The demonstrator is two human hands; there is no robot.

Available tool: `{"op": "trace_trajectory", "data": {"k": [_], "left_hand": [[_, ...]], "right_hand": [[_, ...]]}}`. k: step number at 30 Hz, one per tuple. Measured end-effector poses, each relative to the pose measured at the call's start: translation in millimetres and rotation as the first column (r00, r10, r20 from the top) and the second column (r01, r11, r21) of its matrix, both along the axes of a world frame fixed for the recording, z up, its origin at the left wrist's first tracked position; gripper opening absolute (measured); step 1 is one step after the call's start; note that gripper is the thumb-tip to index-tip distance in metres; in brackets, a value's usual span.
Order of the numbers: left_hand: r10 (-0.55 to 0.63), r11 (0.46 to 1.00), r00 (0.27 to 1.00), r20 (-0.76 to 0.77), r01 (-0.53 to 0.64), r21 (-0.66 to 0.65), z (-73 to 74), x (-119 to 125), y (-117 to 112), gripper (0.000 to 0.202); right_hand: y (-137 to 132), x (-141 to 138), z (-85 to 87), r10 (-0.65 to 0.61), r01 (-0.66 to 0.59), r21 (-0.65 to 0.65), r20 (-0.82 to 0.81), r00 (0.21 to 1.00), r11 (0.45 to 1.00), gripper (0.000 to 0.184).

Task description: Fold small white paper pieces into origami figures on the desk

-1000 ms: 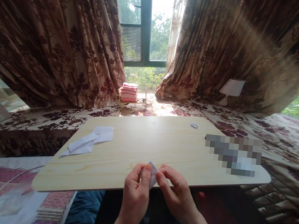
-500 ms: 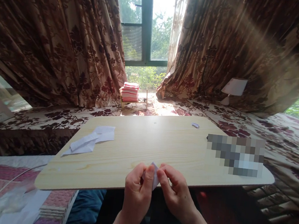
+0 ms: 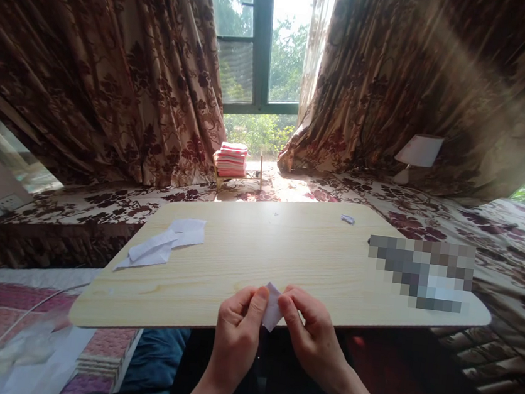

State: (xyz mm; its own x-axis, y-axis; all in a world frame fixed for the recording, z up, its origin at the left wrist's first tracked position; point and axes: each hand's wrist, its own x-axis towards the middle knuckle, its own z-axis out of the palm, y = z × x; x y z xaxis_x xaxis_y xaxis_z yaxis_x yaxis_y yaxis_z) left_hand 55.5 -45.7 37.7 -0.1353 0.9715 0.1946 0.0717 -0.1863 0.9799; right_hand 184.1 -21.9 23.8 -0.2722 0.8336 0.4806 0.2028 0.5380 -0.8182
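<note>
A small folded piece of white paper [image 3: 272, 307] is pinched between both of my hands at the near edge of the light wooden table [image 3: 247, 252]. My left hand [image 3: 236, 333] grips its left side with thumb and fingers closed. My right hand [image 3: 310, 338] grips its right side, fingers curled. The paper's pointed tip sticks up between my thumbs.
Folded white paper sheets [image 3: 162, 247] lie at the table's left. A tiny paper scrap [image 3: 348, 219] sits at the far edge. A blurred-out patch [image 3: 419, 272] covers the table's right. Floral curtains, a window, stacked pink cloths [image 3: 231, 159] and a small lamp [image 3: 416, 154] stand behind.
The view has shifted slightly, so the table sits a little further right in the frame. My hands have turned the small paper, and more of its white face shows between my thumbs.
</note>
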Motion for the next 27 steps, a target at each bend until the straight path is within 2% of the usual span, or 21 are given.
{"op": "trace_trajectory", "data": {"k": [3,6,9,14,17,20,24,26,27], "left_hand": [[-0.083,0.991,0.996,0.027,0.085,-0.103,5.4,-5.6,-2.4,0.034],[-0.111,0.985,0.994,-0.015,0.108,-0.132,10.8,-10.3,-5.5,0.029],[-0.131,0.985,0.989,-0.07,0.122,-0.118,14.2,-11.4,-6.6,0.029],[-0.144,0.982,0.985,-0.094,0.131,-0.133,14.2,-11.4,-5.2,0.027],[-0.135,0.985,0.983,-0.125,0.121,-0.119,13.1,-12.5,-7.1,0.026],[-0.118,0.993,0.968,-0.223,0.112,-0.038,14.5,-12.1,-10.4,0.025],[-0.036,0.996,0.949,-0.314,0.062,0.071,18.6,-10.2,-13.6,0.022],[-0.017,0.997,0.953,-0.303,0.038,0.065,19.2,-11.0,-15.3,0.022],[-0.007,0.999,0.957,-0.289,0.022,0.048,18.9,-11.8,-16.2,0.023]], "right_hand": [[3.0,3.1,-2.7,-0.016,0.015,0.018,0.042,0.999,1.0,0.034],[6.5,6.6,-0.2,-0.01,0.012,-0.035,0.077,0.997,0.999,0.036],[9.1,7.4,9.4,0.026,-0.02,-0.119,0.048,0.999,0.993,0.035],[9.6,5.0,26.3,0.071,-0.071,-0.171,-0.007,0.997,0.983,0.028],[7.4,4.6,28.9,0.112,-0.119,-0.265,-0.042,0.993,0.957,0.029],[4.4,2.3,27.2,0.144,-0.159,-0.309,-0.071,0.987,0.938,0.028],[8.4,-1.2,21.5,0.059,-0.108,-0.323,-0.159,0.986,0.94,0.03],[15.8,2.0,18.3,-0.033,-0.047,-0.352,-0.22,0.975,0.935,0.031],[19.9,5.2,17.0,-0.119,0.022,-0.364,-0.247,0.962,0.931,0.032]]}}
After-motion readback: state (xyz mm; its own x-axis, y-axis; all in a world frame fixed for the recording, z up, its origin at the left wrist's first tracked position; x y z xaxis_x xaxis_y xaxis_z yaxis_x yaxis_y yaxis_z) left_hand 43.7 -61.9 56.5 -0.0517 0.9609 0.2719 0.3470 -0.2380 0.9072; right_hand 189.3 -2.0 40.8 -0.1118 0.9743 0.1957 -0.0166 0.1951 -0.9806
